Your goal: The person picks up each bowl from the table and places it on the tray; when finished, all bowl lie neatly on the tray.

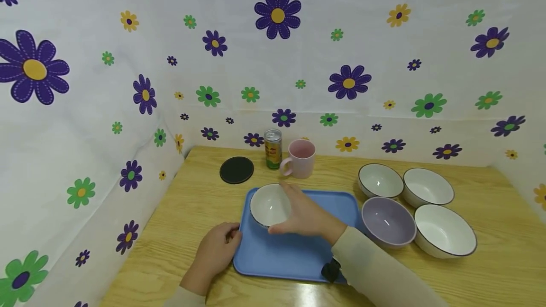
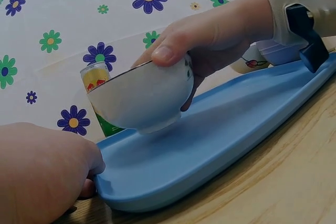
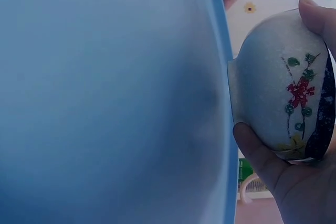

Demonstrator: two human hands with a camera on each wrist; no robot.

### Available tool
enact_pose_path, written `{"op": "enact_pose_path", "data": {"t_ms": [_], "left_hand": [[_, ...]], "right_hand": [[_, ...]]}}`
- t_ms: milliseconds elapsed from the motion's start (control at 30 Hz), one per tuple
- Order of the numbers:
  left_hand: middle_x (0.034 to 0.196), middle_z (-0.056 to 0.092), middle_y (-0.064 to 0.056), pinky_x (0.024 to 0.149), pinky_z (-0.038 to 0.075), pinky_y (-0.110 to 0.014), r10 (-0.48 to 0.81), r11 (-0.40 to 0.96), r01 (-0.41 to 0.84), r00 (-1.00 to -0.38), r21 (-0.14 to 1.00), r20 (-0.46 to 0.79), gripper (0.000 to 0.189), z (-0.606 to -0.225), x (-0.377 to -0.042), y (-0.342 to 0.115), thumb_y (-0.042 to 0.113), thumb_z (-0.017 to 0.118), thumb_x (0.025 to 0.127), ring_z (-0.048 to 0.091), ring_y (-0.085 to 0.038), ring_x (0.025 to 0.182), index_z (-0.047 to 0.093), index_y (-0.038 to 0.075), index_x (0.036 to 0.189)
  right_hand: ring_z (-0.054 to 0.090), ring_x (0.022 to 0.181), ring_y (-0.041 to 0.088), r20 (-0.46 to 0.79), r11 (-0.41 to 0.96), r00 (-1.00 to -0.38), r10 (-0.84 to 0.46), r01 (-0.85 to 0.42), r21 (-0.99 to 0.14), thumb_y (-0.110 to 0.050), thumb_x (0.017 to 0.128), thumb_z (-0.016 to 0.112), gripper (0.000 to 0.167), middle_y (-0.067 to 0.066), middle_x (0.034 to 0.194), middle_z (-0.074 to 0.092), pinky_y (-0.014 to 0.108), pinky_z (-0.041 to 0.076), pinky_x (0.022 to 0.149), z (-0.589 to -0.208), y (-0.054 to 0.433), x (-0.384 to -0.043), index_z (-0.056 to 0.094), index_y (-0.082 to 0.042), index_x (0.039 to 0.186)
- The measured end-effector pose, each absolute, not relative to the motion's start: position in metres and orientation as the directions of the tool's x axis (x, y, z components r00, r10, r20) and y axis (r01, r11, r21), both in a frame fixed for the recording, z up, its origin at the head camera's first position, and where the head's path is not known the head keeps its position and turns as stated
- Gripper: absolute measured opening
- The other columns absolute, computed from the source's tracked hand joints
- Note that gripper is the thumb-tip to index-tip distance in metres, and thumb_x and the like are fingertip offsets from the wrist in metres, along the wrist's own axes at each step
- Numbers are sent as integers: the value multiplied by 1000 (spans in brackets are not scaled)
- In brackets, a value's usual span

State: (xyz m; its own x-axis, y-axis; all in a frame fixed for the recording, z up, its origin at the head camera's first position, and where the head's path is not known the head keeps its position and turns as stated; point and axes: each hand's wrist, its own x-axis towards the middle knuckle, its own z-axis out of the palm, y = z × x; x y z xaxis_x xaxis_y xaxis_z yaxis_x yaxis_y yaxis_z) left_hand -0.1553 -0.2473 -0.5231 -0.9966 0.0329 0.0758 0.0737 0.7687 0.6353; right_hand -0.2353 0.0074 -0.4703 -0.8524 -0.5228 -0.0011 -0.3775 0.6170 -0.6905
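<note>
A flower-painted white bowl (image 1: 269, 205) is upright over the far left part of a blue tray (image 1: 277, 255); whether its foot touches the tray or hangs just above, I cannot tell. The right hand (image 1: 304, 214) grasps it from the right side, thumb toward the near rim, other fingers round the far side. In the right wrist view one fingertip lies close to the foot, so it would be wise to lift that finger clear, keep the bowl level and let the foot meet the tray evenly before loosening the grasp. The left hand (image 1: 217, 248) has its fingers curled at the tray's left edge, gripping it; that hold should be steady, without lifting the edge.

Beyond the tray on the worktop (image 1: 162, 250) stand a drink can (image 1: 273, 149) and a pink mug (image 1: 301, 160), with a black round coaster (image 1: 236, 170) to their left; the bowl's far rim should stay clear of the mug. Just right of the tray sits a purple bowl (image 1: 388, 221), beside three white bowls (image 1: 445, 231).
</note>
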Motion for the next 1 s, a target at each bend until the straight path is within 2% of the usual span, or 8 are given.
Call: {"op": "enact_pose_path", "data": {"t_ms": [267,633,1000], "left_hand": [[88,62,9,76,50,-35,31,764,89,-994,639,102,26,-523,-156,-245,22,66,96,56,-10,83,73,7,117],[90,61,7,74,48,-33,38,779,43,-999,625,22,28,-519,-155,-247,23,62,98,54,-10,82,71,7,120],[90,61,8,73,48,-33,42,773,47,-999,632,23,28,-520,-154,-248,25,63,99,54,-10,81,71,8,120]], "right_hand": [[53,122,30,0,607,-843,-537,-387,-694,-63,65,86,128,18,154,36,52,51,99,-474,-4,-241,24,-3,158],[55,118,28,-7,613,-861,-509,-357,-705,-65,66,85,126,17,151,40,49,52,98,-477,-21,-246,24,-4,159],[52,123,30,-18,619,-867,-498,-341,-708,-63,67,85,127,19,154,35,52,48,102,-478,-24,-251,21,-3,159]]}}
